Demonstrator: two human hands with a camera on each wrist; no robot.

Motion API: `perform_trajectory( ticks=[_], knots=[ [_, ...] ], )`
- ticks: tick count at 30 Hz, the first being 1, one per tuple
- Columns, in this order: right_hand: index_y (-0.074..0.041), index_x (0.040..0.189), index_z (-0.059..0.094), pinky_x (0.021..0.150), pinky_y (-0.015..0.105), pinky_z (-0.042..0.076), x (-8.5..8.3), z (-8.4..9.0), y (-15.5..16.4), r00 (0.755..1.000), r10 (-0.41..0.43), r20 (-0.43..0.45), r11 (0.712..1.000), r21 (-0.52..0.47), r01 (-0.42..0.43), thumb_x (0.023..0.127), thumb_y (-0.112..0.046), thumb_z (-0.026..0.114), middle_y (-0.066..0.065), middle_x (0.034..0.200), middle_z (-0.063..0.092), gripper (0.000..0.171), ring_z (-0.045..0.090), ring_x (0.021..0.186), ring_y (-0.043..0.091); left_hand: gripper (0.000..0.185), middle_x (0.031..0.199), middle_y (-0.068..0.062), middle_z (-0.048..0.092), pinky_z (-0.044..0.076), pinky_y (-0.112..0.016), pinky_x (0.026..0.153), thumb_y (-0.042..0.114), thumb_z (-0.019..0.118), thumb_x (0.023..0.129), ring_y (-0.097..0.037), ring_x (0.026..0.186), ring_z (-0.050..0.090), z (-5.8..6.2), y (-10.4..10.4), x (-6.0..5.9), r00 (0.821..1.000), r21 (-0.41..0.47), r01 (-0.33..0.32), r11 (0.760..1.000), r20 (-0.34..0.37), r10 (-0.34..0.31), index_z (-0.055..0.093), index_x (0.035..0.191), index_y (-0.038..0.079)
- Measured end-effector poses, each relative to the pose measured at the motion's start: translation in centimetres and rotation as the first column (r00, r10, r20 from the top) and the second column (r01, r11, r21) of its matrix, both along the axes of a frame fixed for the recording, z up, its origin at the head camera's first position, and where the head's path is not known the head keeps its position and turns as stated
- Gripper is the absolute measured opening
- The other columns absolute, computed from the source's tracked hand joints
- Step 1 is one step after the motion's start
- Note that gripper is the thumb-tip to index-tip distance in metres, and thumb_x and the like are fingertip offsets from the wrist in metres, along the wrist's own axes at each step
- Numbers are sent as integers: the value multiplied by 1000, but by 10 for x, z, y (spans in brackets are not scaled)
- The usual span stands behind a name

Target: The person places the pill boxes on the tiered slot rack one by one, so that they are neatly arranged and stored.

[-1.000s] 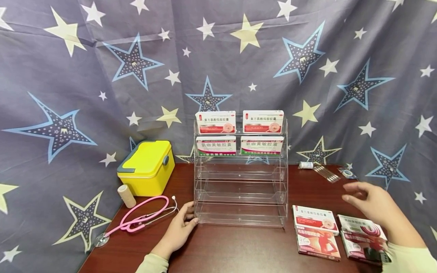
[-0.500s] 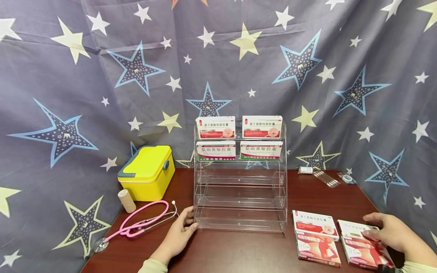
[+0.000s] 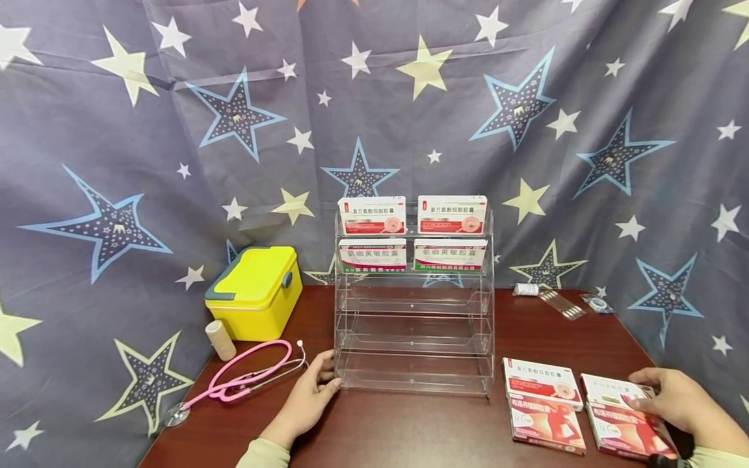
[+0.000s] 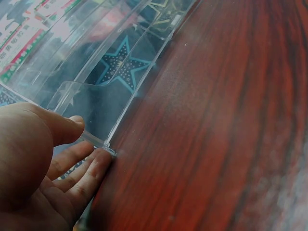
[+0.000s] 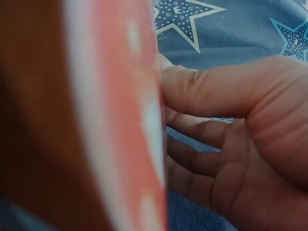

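My left hand [image 3: 304, 406] grips the lower left corner of a clear plastic display rack [image 3: 412, 381], thumb in front and fingers at the side; the left wrist view shows this corner close up. White-and-red medicine boxes [image 3: 373, 216] stand on the rack's top tier, and white-green ones [image 3: 449, 255] on the tier below. At the right, my right hand [image 3: 673, 400] holds the right end of a white medicine box [image 3: 611, 388], partly covered by the fingers. A red medicine box [image 3: 626, 426] lies just in front of it and looms blurred in the right wrist view.
Left of that pair lie a white-red box [image 3: 541, 379] and another red box [image 3: 544, 422]. A yellow case [image 3: 254, 292], a beige roll [image 3: 220, 340] and a pink stethoscope [image 3: 234, 383] are on the left. Cotton swabs [image 3: 562, 303] and small packets [image 3: 597, 303] lie back right.
My right hand has come down and toward me from above the right-hand boxes onto the white medicine box. My left hand stays at the rack's corner. The head view has shifted slightly.
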State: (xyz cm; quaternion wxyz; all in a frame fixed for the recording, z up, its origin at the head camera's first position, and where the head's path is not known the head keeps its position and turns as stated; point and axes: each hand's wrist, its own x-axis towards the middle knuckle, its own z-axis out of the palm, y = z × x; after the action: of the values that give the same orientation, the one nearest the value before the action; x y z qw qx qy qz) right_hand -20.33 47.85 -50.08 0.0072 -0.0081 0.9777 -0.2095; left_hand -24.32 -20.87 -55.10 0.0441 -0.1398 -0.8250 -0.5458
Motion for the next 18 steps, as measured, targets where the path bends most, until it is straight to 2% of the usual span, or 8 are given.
perform_trajectory(
  ticks=[3,8,11,14,18],
  knots=[
    [5,105,73,79,56,53,1,2,1,1000,-14,-12,1000,12,14,72,-23,94,23,97,72,47,66,88,35,56,131,-16,64,56,-29,88,0,70,99,-27,113,66,0,1,0,1000,-7,1,1000,-2,-1,51,150,15],
    [6,106,72,74,52,51,2,4,1,998,-69,-7,998,-4,69,74,-18,91,22,95,71,44,63,84,29,57,131,-19,63,56,-29,88,-1,69,99,-28,113,66,0,1,-1,1000,7,4,1000,-1,-4,51,150,15],
    [7,107,73,77,59,51,2,4,1,995,-83,-52,996,9,84,75,-15,89,26,96,70,42,65,84,36,57,131,-19,63,56,-29,89,-2,69,99,-29,113,66,0,1,-1,1000,14,8,1000,1,-8,50,150,14],
    [7,105,74,79,67,48,2,4,0,989,-87,-120,995,39,93,78,-9,84,27,93,71,33,65,85,44,57,131,-19,64,56,-29,88,-1,69,99,-28,113,66,-1,1,-2,1000,15,7,1000,1,-7,50,150,14],
    [4,103,75,78,68,47,1,5,-1,982,-101,-159,993,42,109,80,-4,78,23,88,71,24,65,84,45,57,131,-19,64,57,-29,88,-1,70,99,-28,113,66,-2,0,-1,1000,18,3,1000,1,-3,51,149,16]
  ],
)
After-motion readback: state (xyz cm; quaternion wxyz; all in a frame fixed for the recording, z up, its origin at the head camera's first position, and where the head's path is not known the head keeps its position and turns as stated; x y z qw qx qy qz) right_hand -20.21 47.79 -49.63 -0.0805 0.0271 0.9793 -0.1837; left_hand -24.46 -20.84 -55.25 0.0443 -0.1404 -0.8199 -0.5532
